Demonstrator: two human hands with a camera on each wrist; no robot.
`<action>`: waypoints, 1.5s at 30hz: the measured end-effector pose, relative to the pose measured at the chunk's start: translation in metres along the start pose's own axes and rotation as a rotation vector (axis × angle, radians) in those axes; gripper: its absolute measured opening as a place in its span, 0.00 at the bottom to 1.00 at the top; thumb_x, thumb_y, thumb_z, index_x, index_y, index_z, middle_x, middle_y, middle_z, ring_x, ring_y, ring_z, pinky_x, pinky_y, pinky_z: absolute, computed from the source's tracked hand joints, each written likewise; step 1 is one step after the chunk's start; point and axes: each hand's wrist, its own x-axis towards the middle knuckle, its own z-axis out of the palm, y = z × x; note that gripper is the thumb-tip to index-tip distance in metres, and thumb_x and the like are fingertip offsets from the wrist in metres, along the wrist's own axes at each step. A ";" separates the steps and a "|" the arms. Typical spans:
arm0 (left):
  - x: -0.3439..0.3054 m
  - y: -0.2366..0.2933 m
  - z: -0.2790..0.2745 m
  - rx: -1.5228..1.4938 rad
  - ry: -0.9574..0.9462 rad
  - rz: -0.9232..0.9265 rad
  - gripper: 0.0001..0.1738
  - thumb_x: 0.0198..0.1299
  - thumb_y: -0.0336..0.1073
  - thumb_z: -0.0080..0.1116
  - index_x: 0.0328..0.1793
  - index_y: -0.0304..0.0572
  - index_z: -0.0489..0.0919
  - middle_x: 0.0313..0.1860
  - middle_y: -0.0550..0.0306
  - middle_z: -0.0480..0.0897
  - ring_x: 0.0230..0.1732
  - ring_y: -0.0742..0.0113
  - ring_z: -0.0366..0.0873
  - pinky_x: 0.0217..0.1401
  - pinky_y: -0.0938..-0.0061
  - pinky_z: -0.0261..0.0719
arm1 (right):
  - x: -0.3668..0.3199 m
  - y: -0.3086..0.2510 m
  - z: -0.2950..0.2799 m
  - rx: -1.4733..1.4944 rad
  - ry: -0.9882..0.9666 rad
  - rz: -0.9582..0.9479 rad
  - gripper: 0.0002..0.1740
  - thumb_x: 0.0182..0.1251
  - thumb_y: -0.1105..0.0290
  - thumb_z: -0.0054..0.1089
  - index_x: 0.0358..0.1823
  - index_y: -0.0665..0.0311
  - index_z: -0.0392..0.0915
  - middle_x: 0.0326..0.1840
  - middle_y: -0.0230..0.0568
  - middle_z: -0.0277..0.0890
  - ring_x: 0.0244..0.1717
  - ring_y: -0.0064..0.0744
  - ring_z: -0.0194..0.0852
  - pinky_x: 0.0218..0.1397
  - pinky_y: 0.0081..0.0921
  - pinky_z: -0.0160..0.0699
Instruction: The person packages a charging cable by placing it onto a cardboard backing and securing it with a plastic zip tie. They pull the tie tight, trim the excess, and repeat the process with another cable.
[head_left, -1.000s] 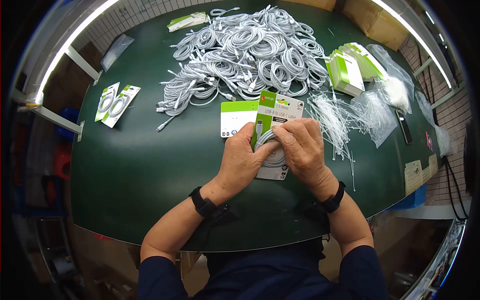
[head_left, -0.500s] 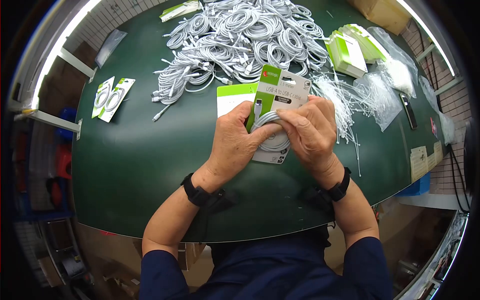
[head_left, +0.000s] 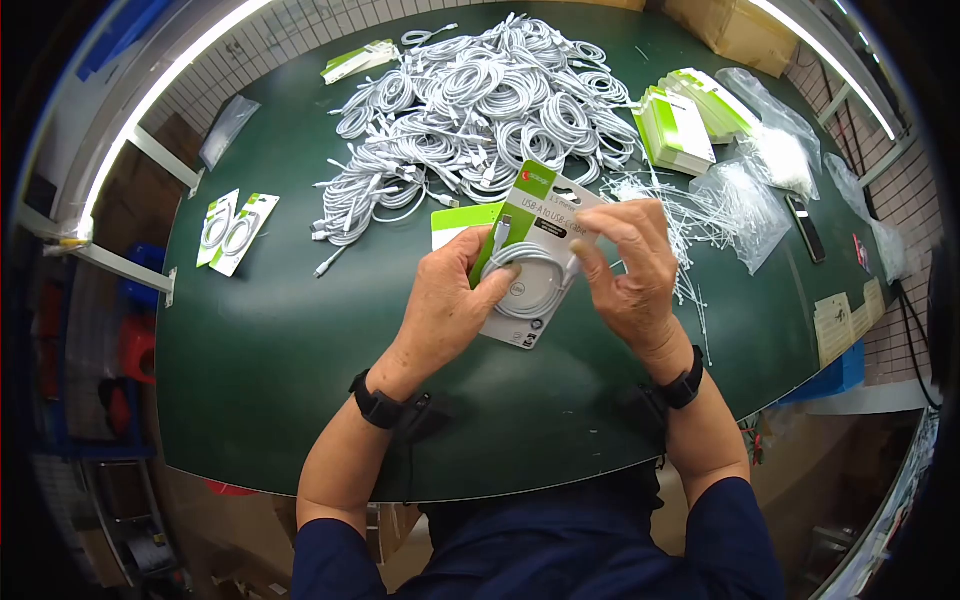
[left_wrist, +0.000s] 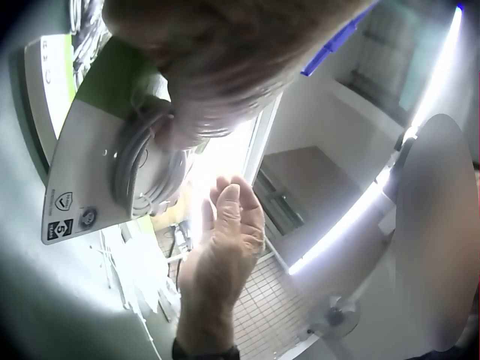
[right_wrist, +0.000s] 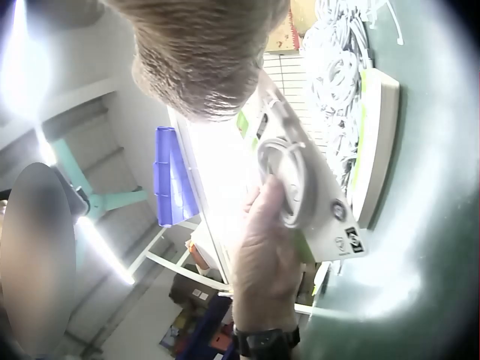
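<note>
White cable (head_left: 520, 249) coiled on its card (head_left: 523, 332), held above the green surface (head_left: 250, 380) short of its middle: left hand (head_left: 445, 295) clamps both, right hand (head_left: 637, 268) hovers alongside, can't tell if pinching. Beyond, a cable heap (head_left: 490, 100) sprawls toward the far edge.

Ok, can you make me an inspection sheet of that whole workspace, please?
Surface: dark green table.
Job's things: printed card with a coiled cable on its front.
Clutter: loose white ties, clear plastic bag and phone, all toward the right.
Hands: left hand grips the card; right hand is by its edge, whether holding anything is unclear.
Cables: big heap of pale cables toward the back.
Surroundings: cardboard box at the far right; bright strip lights.
</note>
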 end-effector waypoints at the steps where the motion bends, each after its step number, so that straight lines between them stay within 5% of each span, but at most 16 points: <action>1: 0.001 0.002 -0.001 0.054 0.006 0.049 0.23 0.71 0.27 0.65 0.70 0.26 0.79 0.56 0.48 0.91 0.54 0.68 0.88 0.61 0.69 0.86 | 0.002 0.000 -0.004 -0.006 0.013 -0.005 0.17 0.60 0.78 0.78 0.51 0.61 0.87 0.47 0.40 0.87 0.47 0.44 0.79 0.52 0.39 0.79; 4: -0.001 0.015 -0.003 0.267 0.000 0.103 0.23 0.68 0.28 0.66 0.68 0.30 0.82 0.54 0.44 0.92 0.52 0.62 0.91 0.58 0.68 0.86 | 0.009 -0.004 -0.013 -0.016 0.005 -0.036 0.22 0.57 0.79 0.78 0.54 0.62 0.86 0.51 0.42 0.87 0.51 0.47 0.81 0.55 0.40 0.81; 11: -0.008 0.021 -0.003 0.726 -0.101 0.417 0.21 0.55 0.32 0.77 0.56 0.39 0.88 0.42 0.43 0.90 0.41 0.41 0.87 0.45 0.56 0.85 | 0.016 -0.054 -0.012 -0.070 -0.457 -0.101 0.34 0.57 0.69 0.77 0.67 0.64 0.80 0.59 0.42 0.83 0.61 0.47 0.81 0.70 0.49 0.73; 15: -0.010 0.027 0.004 0.867 -0.007 0.554 0.19 0.49 0.33 0.81 0.48 0.42 0.88 0.34 0.51 0.87 0.41 0.46 0.86 0.48 0.58 0.83 | 0.014 -0.056 -0.017 -0.238 -0.747 0.082 0.34 0.61 0.67 0.76 0.69 0.66 0.78 0.51 0.42 0.87 0.54 0.43 0.86 0.62 0.42 0.78; 18: -0.003 0.030 0.000 0.795 0.327 0.747 0.29 0.47 0.29 0.83 0.58 0.42 0.86 0.45 0.52 0.86 0.44 0.49 0.85 0.50 0.60 0.84 | 0.015 -0.048 -0.020 -0.157 -0.578 0.116 0.28 0.63 0.69 0.77 0.64 0.67 0.80 0.44 0.46 0.88 0.45 0.42 0.89 0.52 0.37 0.82; 22: -0.002 0.025 0.003 0.591 0.492 0.539 0.49 0.53 0.27 0.82 0.80 0.37 0.67 0.68 0.47 0.76 0.52 0.56 0.86 0.56 0.61 0.86 | 0.010 -0.039 -0.015 0.264 -0.427 0.591 0.20 0.67 0.73 0.74 0.57 0.70 0.79 0.42 0.54 0.88 0.39 0.42 0.90 0.43 0.36 0.84; 25: -0.002 0.017 0.010 -0.204 0.325 0.127 0.48 0.56 0.28 0.82 0.80 0.32 0.66 0.67 0.49 0.79 0.54 0.63 0.86 0.56 0.66 0.88 | 0.000 -0.038 -0.004 0.393 -0.313 0.662 0.19 0.68 0.72 0.74 0.56 0.70 0.79 0.44 0.53 0.89 0.42 0.38 0.91 0.47 0.34 0.85; 26: -0.001 0.014 0.007 -0.293 0.271 0.074 0.38 0.61 0.28 0.80 0.75 0.29 0.71 0.60 0.52 0.84 0.52 0.71 0.86 0.50 0.74 0.89 | -0.002 -0.037 -0.002 0.401 -0.311 0.655 0.18 0.69 0.72 0.74 0.56 0.70 0.78 0.45 0.50 0.89 0.44 0.34 0.90 0.50 0.32 0.86; 32: -0.004 0.015 0.004 -0.549 0.145 -0.062 0.16 0.68 0.27 0.72 0.59 0.28 0.84 0.47 0.49 0.91 0.42 0.72 0.89 0.39 0.79 0.89 | -0.008 -0.031 0.004 0.621 -0.327 0.803 0.17 0.72 0.72 0.74 0.56 0.69 0.78 0.47 0.44 0.89 0.49 0.26 0.87 0.52 0.30 0.85; 35: -0.002 0.004 0.001 -0.620 0.077 -0.096 0.17 0.70 0.28 0.71 0.60 0.28 0.82 0.49 0.49 0.91 0.44 0.70 0.90 0.32 0.81 0.88 | -0.009 -0.027 0.004 0.619 -0.372 0.825 0.19 0.72 0.72 0.74 0.58 0.69 0.78 0.47 0.44 0.88 0.49 0.23 0.85 0.53 0.27 0.85; 38: 0.000 0.004 0.007 -0.631 0.093 -0.110 0.18 0.71 0.27 0.69 0.63 0.29 0.80 0.52 0.48 0.90 0.44 0.67 0.91 0.29 0.79 0.90 | -0.016 -0.009 0.004 0.611 -0.451 0.642 0.21 0.73 0.71 0.73 0.62 0.70 0.78 0.47 0.41 0.87 0.46 0.19 0.83 0.50 0.23 0.83; 41: 0.001 0.009 0.003 -0.514 0.147 0.002 0.19 0.73 0.26 0.67 0.66 0.30 0.78 0.54 0.47 0.89 0.45 0.64 0.91 0.31 0.76 0.93 | -0.002 0.006 -0.018 0.786 -0.455 0.761 0.22 0.74 0.71 0.71 0.65 0.70 0.78 0.46 0.38 0.87 0.44 0.17 0.80 0.48 0.20 0.81; 45: 0.003 0.011 -0.011 -0.557 0.218 0.112 0.19 0.74 0.25 0.65 0.68 0.31 0.76 0.56 0.44 0.88 0.48 0.60 0.91 0.36 0.73 0.96 | 0.006 0.042 -0.043 0.262 -0.402 0.811 0.10 0.71 0.71 0.72 0.50 0.69 0.88 0.38 0.37 0.89 0.39 0.21 0.84 0.46 0.21 0.82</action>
